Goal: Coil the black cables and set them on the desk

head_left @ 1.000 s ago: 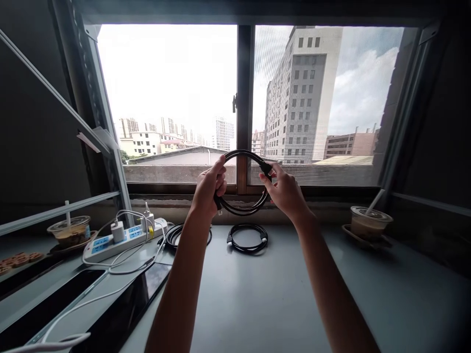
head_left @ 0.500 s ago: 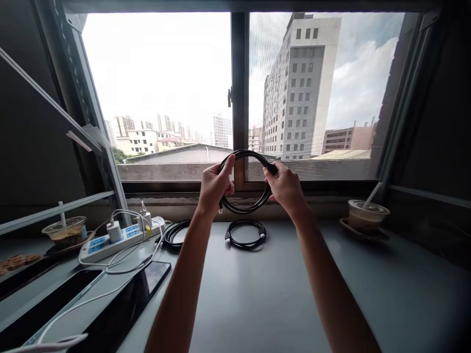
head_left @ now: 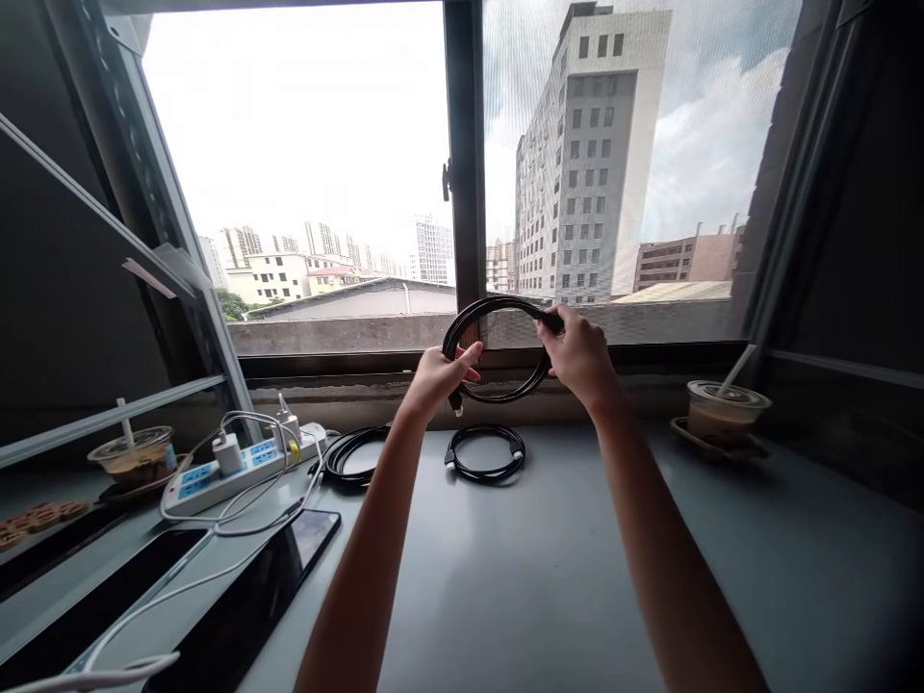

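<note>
A coiled black cable (head_left: 498, 302) is held up in front of the window, above the table. My left hand (head_left: 439, 378) grips the coil's left side, its thumb pointing to the right. Just below those fingers a cable plug (head_left: 455, 402) with a pale tip hangs down. On the upper right of the coil, my right hand (head_left: 581, 354) pinches a black plug end together with the loops. Beneath, a smaller coiled black cable (head_left: 487, 476) lies on the table with both plugs showing. Left of it rests another black cable coil (head_left: 336, 464), partly hidden by my left forearm.
At the left stand a white power strip (head_left: 249, 472) with chargers and white cords, a dark tablet (head_left: 252, 597) and a cup (head_left: 134, 452). Another cup (head_left: 726, 414) sits on a coaster at the right. The window frame (head_left: 466, 192) rises behind the grey table (head_left: 520, 597).
Both hands and the coil have shifted slightly to the right. My left hand has slid lower on the coil, which looks more tilted. The view has shifted a little.
</note>
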`<act>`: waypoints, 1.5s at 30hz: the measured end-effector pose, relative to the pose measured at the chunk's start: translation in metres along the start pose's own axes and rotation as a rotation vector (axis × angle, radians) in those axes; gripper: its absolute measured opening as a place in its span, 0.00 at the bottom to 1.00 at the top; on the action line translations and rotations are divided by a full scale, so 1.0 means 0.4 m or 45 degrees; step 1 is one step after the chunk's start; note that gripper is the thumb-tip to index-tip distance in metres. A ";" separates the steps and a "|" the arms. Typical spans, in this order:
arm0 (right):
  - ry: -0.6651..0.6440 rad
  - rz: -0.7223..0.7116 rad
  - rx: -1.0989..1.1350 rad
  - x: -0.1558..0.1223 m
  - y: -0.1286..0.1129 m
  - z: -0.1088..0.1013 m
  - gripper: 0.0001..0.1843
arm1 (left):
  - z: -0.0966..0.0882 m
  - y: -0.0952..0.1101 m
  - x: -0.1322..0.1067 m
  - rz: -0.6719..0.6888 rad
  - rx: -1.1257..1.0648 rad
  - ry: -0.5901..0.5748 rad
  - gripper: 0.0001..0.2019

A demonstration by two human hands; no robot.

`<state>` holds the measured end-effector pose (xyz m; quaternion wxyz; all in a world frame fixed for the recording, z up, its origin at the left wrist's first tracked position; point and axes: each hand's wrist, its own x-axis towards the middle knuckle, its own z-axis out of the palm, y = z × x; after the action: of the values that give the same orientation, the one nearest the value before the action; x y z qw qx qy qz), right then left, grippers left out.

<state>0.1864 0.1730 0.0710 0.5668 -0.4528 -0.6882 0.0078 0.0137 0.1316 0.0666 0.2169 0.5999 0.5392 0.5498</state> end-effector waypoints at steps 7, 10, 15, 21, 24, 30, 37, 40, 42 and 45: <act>0.041 0.047 0.054 0.011 0.022 -0.011 0.08 | -0.015 -0.002 -0.001 -0.279 0.236 -0.210 0.22; -0.013 0.079 0.066 0.009 0.024 0.009 0.09 | -0.008 -0.019 0.007 -0.306 0.138 -0.278 0.18; -0.219 0.221 0.093 0.007 0.052 0.061 0.10 | 0.007 -0.087 0.039 -0.357 0.071 -0.235 0.14; -0.527 0.441 0.042 0.003 0.125 0.128 0.14 | 0.019 -0.167 0.073 -0.474 0.146 -0.181 0.10; -0.730 0.528 -0.010 -0.008 0.160 0.161 0.12 | 0.022 -0.194 0.077 -0.522 0.270 -0.186 0.07; -1.107 0.736 -0.185 -0.049 0.201 0.227 0.12 | 0.037 -0.245 0.068 -0.709 0.590 -0.365 0.05; -1.260 0.861 -0.379 -0.093 0.203 0.263 0.11 | 0.083 -0.300 0.052 -0.880 0.965 -0.629 0.10; -1.266 0.840 -0.421 -0.101 0.201 0.263 0.11 | 0.091 -0.310 0.048 -0.887 1.038 -0.702 0.11; -1.252 0.804 -0.444 -0.105 0.198 0.259 0.11 | 0.090 -0.310 0.047 -0.872 1.059 -0.721 0.11; -1.189 0.725 -0.465 -0.105 0.192 0.244 0.12 | 0.069 -0.293 0.049 -0.779 1.030 -0.721 0.12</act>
<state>0.1546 0.2409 -0.0365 0.0909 -0.6593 -0.7066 0.2402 -0.0130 0.1962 -0.0335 0.2551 0.5758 0.7762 0.0304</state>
